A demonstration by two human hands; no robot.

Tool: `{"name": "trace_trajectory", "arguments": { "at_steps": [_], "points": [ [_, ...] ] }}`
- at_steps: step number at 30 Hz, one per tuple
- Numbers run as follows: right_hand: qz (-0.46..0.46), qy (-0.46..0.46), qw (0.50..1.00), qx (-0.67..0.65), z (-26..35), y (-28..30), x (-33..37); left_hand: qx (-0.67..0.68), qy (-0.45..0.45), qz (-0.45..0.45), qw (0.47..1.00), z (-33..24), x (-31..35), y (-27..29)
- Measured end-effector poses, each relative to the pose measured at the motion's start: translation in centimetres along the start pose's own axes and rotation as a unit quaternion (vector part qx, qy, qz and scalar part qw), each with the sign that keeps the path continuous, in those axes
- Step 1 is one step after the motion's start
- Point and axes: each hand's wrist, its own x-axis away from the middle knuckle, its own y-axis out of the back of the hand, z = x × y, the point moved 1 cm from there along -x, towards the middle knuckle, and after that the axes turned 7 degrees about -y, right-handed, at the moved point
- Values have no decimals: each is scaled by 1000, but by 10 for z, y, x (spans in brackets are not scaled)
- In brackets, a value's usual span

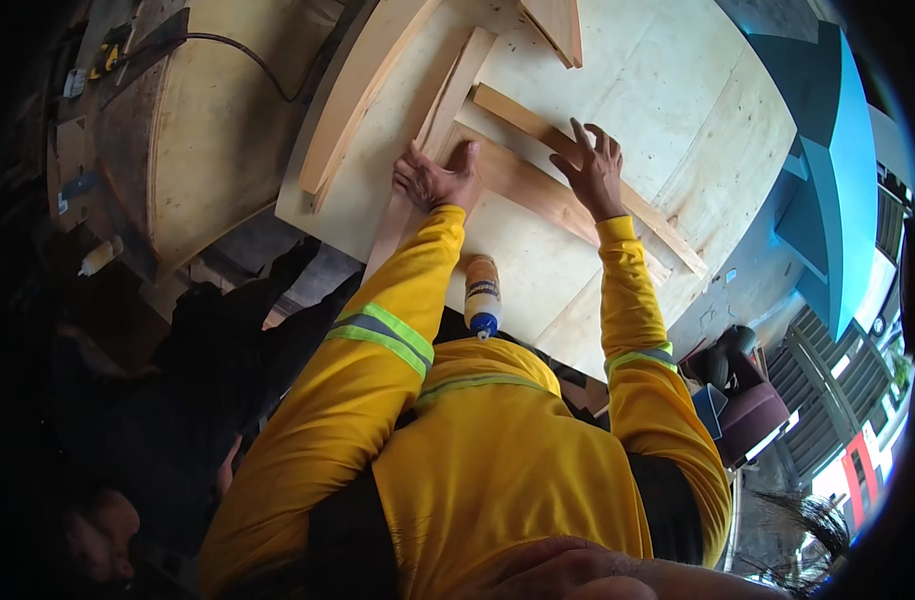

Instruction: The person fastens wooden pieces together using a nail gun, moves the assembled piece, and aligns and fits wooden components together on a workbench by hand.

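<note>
My left hand (435, 178) is closed around a long wooden board (457, 88) that runs from the far side toward me. Its thumb points up beside the near end of a wider wooden crosspiece (532, 185), which butts against or lies close to that board. Over a narrow wooden strip (525, 118), my right hand (595, 170) has its fingers spread. Its thumb and fingertips are at the strip, though firm contact is hard to make out. The strip lies roughly parallel to the crosspiece. A glue bottle (482, 285) with a blue cap lies close to my body.
Under the pieces is a plywood tabletop (677, 110). A thick wooden beam (362, 90) lies along its left side, and another wooden piece (559, 28) at the far edge. A dark-clothed person (177, 400) is at the lower left. Blue panels (837, 190) stand at right.
</note>
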Motion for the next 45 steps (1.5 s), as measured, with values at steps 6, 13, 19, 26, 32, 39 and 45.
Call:
{"name": "trace_trajectory", "arguments": {
  "at_steps": [6,13,19,26,32,39,45],
  "points": [
    [178,13,983,-45,-8,-10,11,10,18,26,999,0,-1,1],
    [205,2,973,-107,-6,-16,12,0,-9,-1,1000,3,-1,-3],
    [284,-25,952,-111,28,0,7,-4,16,37,999,1,-1,-2],
    [236,0,970,-60,49,-27,17,-14,-5,33,999,2,2,-9],
    [246,15,968,-53,50,-36,18,-54,-3,40,998,0,3,-9],
    [222,37,973,-56,45,-42,17,-76,-9,67,995,-6,-2,-6],
    [209,45,976,-47,44,-40,19,-58,-11,47,997,-5,-1,-7]
  ]
}}
